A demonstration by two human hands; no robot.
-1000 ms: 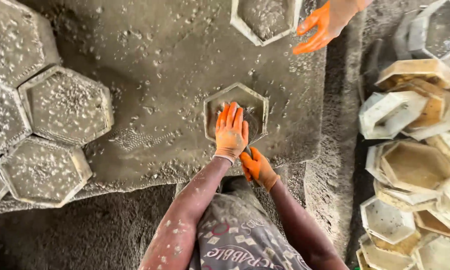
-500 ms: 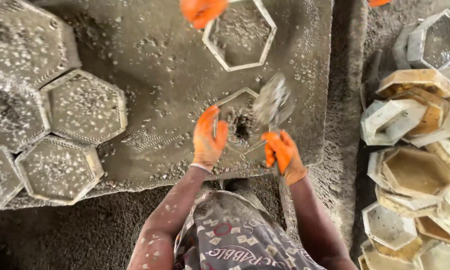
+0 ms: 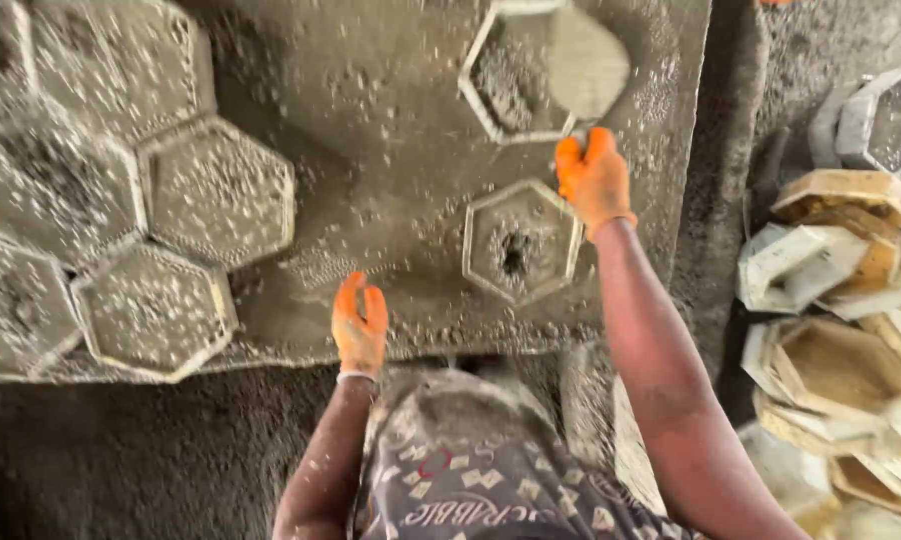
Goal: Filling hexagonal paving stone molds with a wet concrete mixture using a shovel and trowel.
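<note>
Wet concrete coats our slab [image 3: 391, 130], left hand [image 3: 360, 325] resting flat and open at its six o'clock edge, right hand [image 3: 593, 180] clamped on the trowel [image 3: 586, 62] over the twelve o'clock mould [image 3: 511, 75].

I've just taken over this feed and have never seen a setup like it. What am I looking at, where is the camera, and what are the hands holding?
There is no machine: the single view comes from a camera on a person's head, looking down. The right hand, in an orange glove, grips a trowel loaded with grey mix above a hexagonal mould. The left hand, also gloved, rests flat on the wet work slab, holding nothing. A nearer mould is partly filled. Filled hexagon moulds sit to the left; empty moulds are stacked on the right.
</note>
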